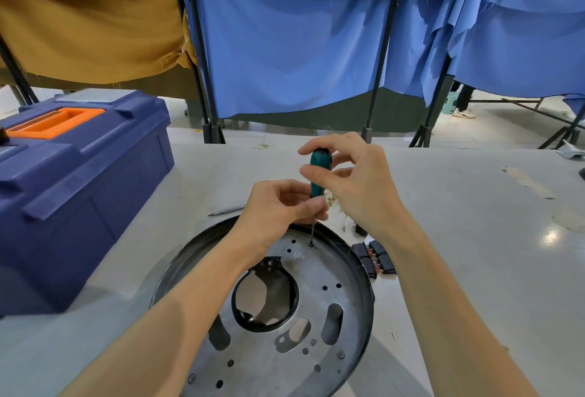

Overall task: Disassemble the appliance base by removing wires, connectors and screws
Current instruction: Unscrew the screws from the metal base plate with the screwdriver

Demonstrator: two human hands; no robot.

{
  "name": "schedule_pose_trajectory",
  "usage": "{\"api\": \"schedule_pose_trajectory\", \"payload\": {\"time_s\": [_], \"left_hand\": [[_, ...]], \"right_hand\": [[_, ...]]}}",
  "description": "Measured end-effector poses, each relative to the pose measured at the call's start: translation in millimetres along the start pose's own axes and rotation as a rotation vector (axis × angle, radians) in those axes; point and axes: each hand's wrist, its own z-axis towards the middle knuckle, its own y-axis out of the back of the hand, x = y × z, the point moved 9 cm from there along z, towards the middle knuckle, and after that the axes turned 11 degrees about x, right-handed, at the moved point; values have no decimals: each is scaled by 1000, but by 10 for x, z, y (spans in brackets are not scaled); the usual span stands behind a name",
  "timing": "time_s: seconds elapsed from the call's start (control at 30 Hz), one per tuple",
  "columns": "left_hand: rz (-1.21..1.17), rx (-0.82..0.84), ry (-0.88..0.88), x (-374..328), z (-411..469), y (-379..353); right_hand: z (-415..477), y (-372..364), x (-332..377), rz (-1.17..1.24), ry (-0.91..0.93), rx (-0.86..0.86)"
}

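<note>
Base (285,343) at near bench (474,238) edge; right hand (354,184) grips screwdriver (319,172), left hand (278,206) pinches it lower; tilt could slip tip off screw (311,243).

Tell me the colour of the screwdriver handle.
The screwdriver handle is teal green; the head view shows it.

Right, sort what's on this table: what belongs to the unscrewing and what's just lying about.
In the job: screwdriver, held by left hand and right hand; the screw under its tip; appliance base.
Lying about: blue toolbox; slim metal tool behind the base; black blocks beside it.
</note>
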Motion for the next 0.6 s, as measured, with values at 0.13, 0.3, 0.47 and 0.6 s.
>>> {"api": "schedule_pose_trajectory", "payload": {"time_s": [0.13,0.3,0.47,0.6], "left_hand": [[-5,32,8,17,8,-28],[-17,8,21,40,-6,2],[38,-12,5,8,-3,19],[12,103,13,18,-7,-124]], "right_hand": [[16,69,-67,59,-26,-24],[16,48,-85,99,-13,27],[12,50,-51,-3,-7,-22],[12,60,-67,156,-14,16]]}}
